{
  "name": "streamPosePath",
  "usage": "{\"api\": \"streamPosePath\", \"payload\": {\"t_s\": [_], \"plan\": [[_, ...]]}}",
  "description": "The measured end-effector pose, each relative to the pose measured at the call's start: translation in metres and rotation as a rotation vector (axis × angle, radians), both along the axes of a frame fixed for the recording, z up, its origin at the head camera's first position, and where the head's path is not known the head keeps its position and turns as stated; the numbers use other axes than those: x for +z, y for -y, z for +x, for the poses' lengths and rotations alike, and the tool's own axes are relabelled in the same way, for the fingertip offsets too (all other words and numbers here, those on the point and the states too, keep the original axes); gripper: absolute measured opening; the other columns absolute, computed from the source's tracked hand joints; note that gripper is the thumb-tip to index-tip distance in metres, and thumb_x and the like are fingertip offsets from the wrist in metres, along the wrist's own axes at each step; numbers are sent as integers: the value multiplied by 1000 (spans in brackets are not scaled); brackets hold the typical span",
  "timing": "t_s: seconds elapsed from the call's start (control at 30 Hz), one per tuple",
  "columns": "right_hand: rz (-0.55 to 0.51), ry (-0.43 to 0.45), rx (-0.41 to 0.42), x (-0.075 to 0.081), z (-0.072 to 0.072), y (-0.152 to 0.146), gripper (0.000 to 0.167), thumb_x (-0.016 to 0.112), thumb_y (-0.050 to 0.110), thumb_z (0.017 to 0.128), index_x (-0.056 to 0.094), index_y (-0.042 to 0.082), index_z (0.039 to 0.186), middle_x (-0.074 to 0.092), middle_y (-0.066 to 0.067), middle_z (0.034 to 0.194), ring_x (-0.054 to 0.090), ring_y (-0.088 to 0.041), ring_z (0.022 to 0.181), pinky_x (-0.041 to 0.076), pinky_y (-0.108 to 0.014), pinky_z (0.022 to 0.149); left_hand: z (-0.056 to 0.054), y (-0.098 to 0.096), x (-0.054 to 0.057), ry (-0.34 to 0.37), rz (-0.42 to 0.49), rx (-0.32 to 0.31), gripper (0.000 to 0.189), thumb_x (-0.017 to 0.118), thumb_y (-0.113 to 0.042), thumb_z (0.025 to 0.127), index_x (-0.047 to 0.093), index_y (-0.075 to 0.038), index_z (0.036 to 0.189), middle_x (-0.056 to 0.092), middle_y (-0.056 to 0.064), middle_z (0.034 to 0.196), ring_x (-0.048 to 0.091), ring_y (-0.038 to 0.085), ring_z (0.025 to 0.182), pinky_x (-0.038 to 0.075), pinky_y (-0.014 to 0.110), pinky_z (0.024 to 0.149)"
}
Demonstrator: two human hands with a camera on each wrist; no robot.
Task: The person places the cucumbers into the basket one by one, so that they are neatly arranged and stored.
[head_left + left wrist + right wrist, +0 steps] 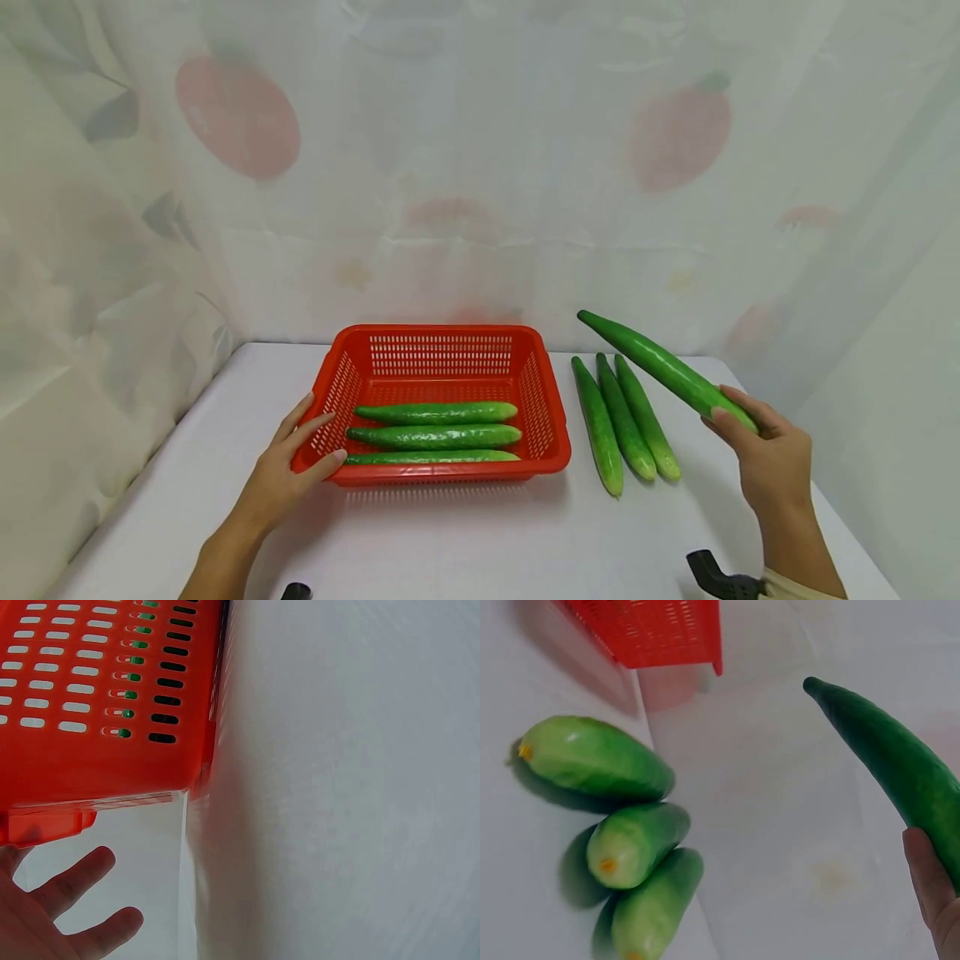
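Note:
My right hand [772,454] grips a long green cucumber [667,364] by its near end, thumb along its side. The cucumber is raised at a slant, its dark narrow tip pointing up and left. In the right wrist view, part of that hand [930,881] shows under the held cucumber [889,754]. My left hand [281,479] is spread at the left front corner of a red plastic basket [551,417], fingertips on its rim. Three cucumbers [435,437] lie crosswise in the basket. The left wrist view shows straight, parted fingers [82,874] beside the slotted basket wall [90,761].
Three more cucumbers [630,417] lie side by side on the white tabletop [480,542], right of the basket. A pale printed sheet [480,167] hangs behind the table. Black curved pieces show near the wrists at the lower edge.

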State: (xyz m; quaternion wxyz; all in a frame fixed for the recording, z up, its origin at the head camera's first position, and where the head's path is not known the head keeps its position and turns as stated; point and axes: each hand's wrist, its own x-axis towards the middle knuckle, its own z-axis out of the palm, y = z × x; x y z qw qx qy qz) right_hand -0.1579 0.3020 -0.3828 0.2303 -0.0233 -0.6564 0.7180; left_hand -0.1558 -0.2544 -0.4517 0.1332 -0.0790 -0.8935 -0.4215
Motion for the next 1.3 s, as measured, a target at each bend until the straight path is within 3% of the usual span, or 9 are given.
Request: {"api": "streamPosePath", "payload": {"t_s": [0.37,0.57,1.0,1.3], "plan": [[-23,-196,217,26,-9,18,35,59,-17,88,58,-14,122,56,-17,119,59,-22,106,50,-35,80,0,0,0,4,0,1,57,70,-35,88,56,-7,134,21,4,156,29,42,133,36,66,90],[-27,-242,290,36,-16,32,32,56,-20,87,59,-16,119,59,-19,115,60,-25,103,51,-37,80,-1,0,-2,2,-2,0,57,71,-34,87,56,-6,134,22,5,156,28,42,134,35,66,91],[93,-198,401,42,-41,69,33,62,-8,90,58,-14,122,55,-18,119,60,-24,106,50,-36,83,1,0,0,3,-2,4,57,71,-35,87,56,-7,134,22,4,156,29,42,133,37,66,90],[185,-62,409,36,-59,95,39,67,5,91,56,-12,125,54,-18,122,61,-25,99,52,-34,81,-1,1,-2,0,3,0,57,72,-34,87,56,-6,134,22,3,156,29,41,133,35,66,91]]}}
